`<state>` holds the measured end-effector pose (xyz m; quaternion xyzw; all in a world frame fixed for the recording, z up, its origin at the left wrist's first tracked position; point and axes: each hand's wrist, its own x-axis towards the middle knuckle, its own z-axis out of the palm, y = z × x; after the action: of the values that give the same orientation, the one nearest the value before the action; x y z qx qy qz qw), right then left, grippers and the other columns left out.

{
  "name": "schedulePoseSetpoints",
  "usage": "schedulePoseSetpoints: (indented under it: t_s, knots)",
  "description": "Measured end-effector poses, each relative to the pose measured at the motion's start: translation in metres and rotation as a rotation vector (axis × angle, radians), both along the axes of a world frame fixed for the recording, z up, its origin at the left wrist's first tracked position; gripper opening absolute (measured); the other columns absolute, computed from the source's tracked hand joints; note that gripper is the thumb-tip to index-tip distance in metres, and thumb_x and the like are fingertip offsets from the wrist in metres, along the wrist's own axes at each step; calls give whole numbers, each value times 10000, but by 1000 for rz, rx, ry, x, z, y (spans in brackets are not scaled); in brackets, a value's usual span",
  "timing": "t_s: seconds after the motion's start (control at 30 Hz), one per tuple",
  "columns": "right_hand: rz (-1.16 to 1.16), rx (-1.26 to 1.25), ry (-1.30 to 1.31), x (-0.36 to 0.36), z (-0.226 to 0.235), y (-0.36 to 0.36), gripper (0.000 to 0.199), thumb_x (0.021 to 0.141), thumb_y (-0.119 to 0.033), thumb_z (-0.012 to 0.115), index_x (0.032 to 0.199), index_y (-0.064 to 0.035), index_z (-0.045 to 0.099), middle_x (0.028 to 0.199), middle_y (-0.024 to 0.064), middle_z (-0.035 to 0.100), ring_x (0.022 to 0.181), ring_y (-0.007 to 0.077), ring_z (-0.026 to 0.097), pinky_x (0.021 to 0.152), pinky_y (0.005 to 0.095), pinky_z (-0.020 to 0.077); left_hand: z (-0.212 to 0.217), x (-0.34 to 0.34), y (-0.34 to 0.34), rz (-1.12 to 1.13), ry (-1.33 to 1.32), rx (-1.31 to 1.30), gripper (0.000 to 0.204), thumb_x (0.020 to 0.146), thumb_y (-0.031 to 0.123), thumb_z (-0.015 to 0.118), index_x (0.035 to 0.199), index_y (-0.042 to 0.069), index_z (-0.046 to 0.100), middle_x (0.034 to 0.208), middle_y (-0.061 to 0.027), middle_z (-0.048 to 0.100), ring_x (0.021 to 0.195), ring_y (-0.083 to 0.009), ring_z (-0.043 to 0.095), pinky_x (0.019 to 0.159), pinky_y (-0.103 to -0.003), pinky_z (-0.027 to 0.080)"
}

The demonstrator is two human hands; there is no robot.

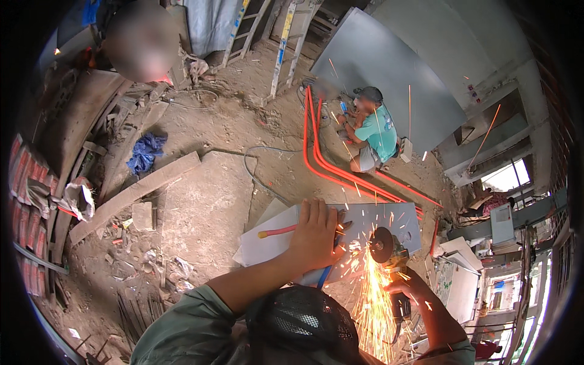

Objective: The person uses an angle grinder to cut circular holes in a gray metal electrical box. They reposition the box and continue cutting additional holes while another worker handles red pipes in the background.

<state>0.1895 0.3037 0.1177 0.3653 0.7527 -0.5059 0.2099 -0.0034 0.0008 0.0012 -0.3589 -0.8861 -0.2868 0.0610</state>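
My left hand lies on top of a pale grey sheet or panel, its fingers stretched out over the surface. A pink stick with a yellow end pokes out beside it, and a blue strip runs below it; their far ends are hidden under the hand. My right hand is closed around an angle grinder. The grinder's dark disc stands over the right part of the panel. Bright sparks stream from the disc toward the lower edge. The exact cutting point is hidden by glare.
A person in a green shirt crouches beyond bent orange pipes, holding something blue. Ladders stand at the back. A long plank, a blue plastic bag and rubble lie left. A black mesh cap covers the bottom centre.
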Motion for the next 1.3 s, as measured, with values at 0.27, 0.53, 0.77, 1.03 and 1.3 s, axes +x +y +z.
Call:
schedulePoseSetpoints:
  t_s: [0.27, 0.53, 0.77, 1.03, 1.3]
  knots:
    - [-12, -2, -5, -2, -2, -2, 514, 809, 81, 863, 1266, -77, 688, 1020, 24, 705, 881, 198, 716, 799, 403, 614, -6, -2, 3, -8, 26, 74, 899, 938, 549, 643, 1528, -118, 517, 1527, -437, 489, 1505, -597, 415, 1295, -736, 191]
    - [-1, 0, -13, 4, -4, 5, 565, 777, 0, 912, 1279, -57, 660, 990, 56, 696, 860, 211, 722, 772, 411, 616, 9, 3, -2, -9, -72, -14, 951, 973, 588, 610, 1575, -131, 452, 1601, -423, 441, 1570, -557, 347, 1336, -689, 100]
    - [-58, 20, 18, 1, 12, 5, 588, 769, -2, 906, 1291, -29, 636, 927, 74, 689, 854, 219, 752, 748, 377, 633, 4, 5, 4, 6, -67, -51, 987, 948, 639, 601, 1607, -82, 457, 1633, -417, 420, 1596, -552, 324, 1343, -689, 65]
    - [-7, 10, 53, -10, 19, 0, 514, 773, -6, 890, 1227, -26, 650, 992, 74, 678, 832, 217, 737, 752, 378, 641, 10, 3, 10, 19, -45, -46, 933, 925, 589, 651, 1559, -84, 522, 1620, -403, 440, 1591, -542, 331, 1346, -678, 55]
    - [-27, 33, -31, -9, 17, -2, 545, 752, 21, 900, 1235, -9, 648, 998, 80, 679, 854, 235, 747, 770, 395, 644, 9, 2, 11, 19, -57, -53, 929, 925, 589, 650, 1551, -86, 524, 1619, -398, 440, 1587, -541, 333, 1342, -684, 60]
